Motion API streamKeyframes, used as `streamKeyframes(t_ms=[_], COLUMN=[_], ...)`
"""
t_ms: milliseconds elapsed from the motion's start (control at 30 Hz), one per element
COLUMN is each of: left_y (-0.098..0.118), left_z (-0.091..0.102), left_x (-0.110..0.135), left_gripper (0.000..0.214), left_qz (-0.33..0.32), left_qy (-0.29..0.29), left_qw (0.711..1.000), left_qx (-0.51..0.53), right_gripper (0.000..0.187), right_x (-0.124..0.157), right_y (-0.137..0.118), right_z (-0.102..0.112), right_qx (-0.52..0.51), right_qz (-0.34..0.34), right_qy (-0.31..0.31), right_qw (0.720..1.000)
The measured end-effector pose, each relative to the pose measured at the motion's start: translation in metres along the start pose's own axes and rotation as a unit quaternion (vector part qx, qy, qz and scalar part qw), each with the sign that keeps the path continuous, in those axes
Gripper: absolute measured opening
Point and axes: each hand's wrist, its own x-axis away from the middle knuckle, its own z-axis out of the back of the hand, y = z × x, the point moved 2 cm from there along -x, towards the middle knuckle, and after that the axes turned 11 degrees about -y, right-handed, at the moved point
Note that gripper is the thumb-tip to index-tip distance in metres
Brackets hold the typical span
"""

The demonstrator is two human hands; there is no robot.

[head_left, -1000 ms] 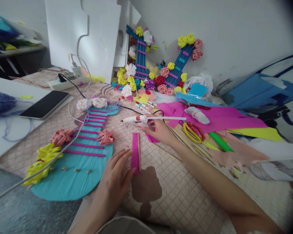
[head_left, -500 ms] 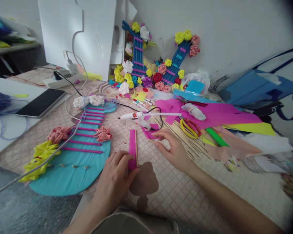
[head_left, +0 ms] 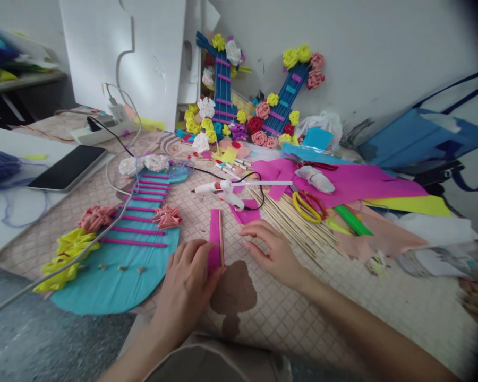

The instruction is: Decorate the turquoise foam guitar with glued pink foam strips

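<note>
A magenta paper strip (head_left: pixel 214 233) lies on the table with a thin wooden stick (head_left: pixel 221 239) along its right edge. My left hand (head_left: pixel 189 276) presses and grips the strip's lower left part, thumb at the near end. My right hand (head_left: pixel 273 252) hovers just right of the strip, its fingers bent and apart with nothing between them. Beyond it a white glue gun (head_left: pixel 229 193) lies on its side near another magenta paper piece (head_left: pixel 245 213). Left of my left hand is a turquoise guitar-shaped craft piece (head_left: pixel 123 276) with magenta bars and paper flowers.
Bamboo sticks (head_left: pixel 302 228), yellow-handled scissors (head_left: pixel 306 207) and magenta paper sheets (head_left: pixel 362 183) spread at the right. Two blue flowered guitar crafts (head_left: pixel 223 85) lean at the back. A phone (head_left: pixel 69 167) lies left. A white cable (head_left: pixel 113 225) crosses the turquoise piece.
My right hand has moved left and slightly nearer, from the magenta paper piece by the glue gun towards the strip. My left hand stays on the strip.
</note>
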Motion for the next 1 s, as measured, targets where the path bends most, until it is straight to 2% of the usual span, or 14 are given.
streamKeyframes(t_ms=[167, 333, 367, 533, 800, 1000], left_y=[0.001, 0.003, 0.003, -0.001, -0.004, -0.003], left_z=[0.003, 0.003, 0.003, 0.002, 0.009, 0.011], left_x=[0.001, 0.004, 0.004, 0.005, 0.002, -0.001], left_gripper=[0.031, 0.004, 0.004, 0.015, 0.008, 0.008], left_qz=[0.013, -0.016, -0.028, -0.067, -0.045, -0.029], left_qy=[-0.061, -0.091, -0.092, -0.087, -0.025, -0.005], left_qw=[0.998, 0.996, 0.995, 0.993, 0.991, 0.990], left_qx=[0.013, -0.020, -0.028, -0.036, 0.120, 0.139], right_gripper=[0.022, 0.022, 0.022, 0.021, 0.018, 0.018], right_x=[0.002, 0.003, 0.003, 0.002, 0.001, 0.002], right_y=[0.001, 0.001, 0.000, -0.001, -0.005, -0.003], right_z=[-0.001, -0.001, -0.001, -0.002, -0.005, -0.007], right_qx=[-0.009, -0.009, -0.010, -0.015, -0.012, -0.011], right_qz=[0.000, 0.000, 0.000, 0.000, 0.005, 0.010], right_qy=[-0.002, 0.001, -0.001, -0.008, -0.017, -0.021], right_qw=[1.000, 1.000, 1.000, 1.000, 1.000, 1.000])
